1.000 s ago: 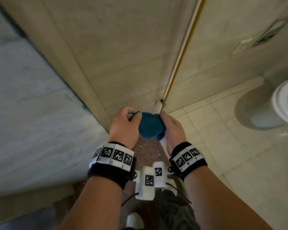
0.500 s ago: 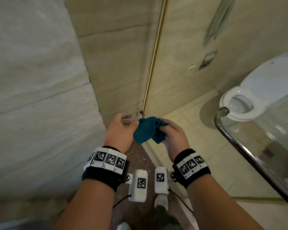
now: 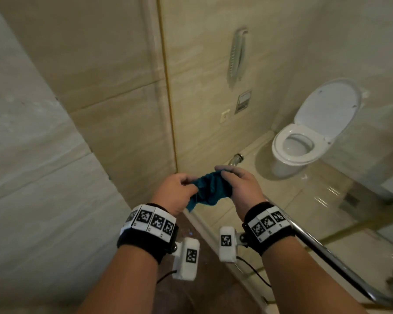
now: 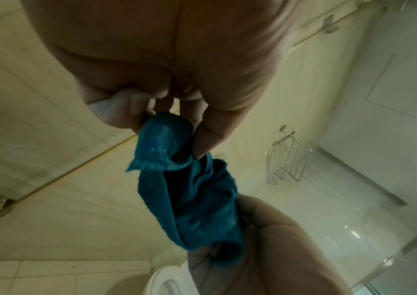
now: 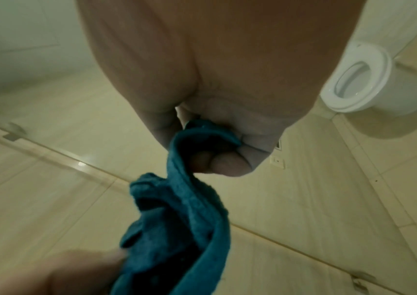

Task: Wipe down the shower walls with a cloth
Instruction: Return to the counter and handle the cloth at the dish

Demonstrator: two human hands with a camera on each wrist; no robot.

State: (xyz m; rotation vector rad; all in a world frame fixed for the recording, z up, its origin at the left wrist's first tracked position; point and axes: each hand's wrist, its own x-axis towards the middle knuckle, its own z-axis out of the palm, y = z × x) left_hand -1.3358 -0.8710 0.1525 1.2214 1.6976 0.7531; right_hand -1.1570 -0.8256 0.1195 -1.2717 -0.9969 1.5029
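A crumpled teal cloth (image 3: 210,189) hangs between my two hands at waist height. My left hand (image 3: 176,189) pinches one end of the cloth (image 4: 167,143) between thumb and fingers. My right hand (image 3: 238,184) grips the other end of the cloth (image 5: 184,219) with curled fingers. The beige tiled shower wall (image 3: 95,71) rises ahead and to the left, out of reach of the cloth. A glass panel (image 3: 213,87) with a gold edge strip stands straight ahead.
A white toilet (image 3: 304,141) with its lid up stands at the right behind the glass. A chrome handle bar (image 3: 327,252) runs past my right wrist. A wire rack (image 4: 288,155) hangs on the far wall. The dark shower floor (image 3: 209,282) lies below my arms.
The view has swung up and to the right, bringing the toilet and glass door into sight. Both hands keep hold of the cloth and have drawn it out a little between them.
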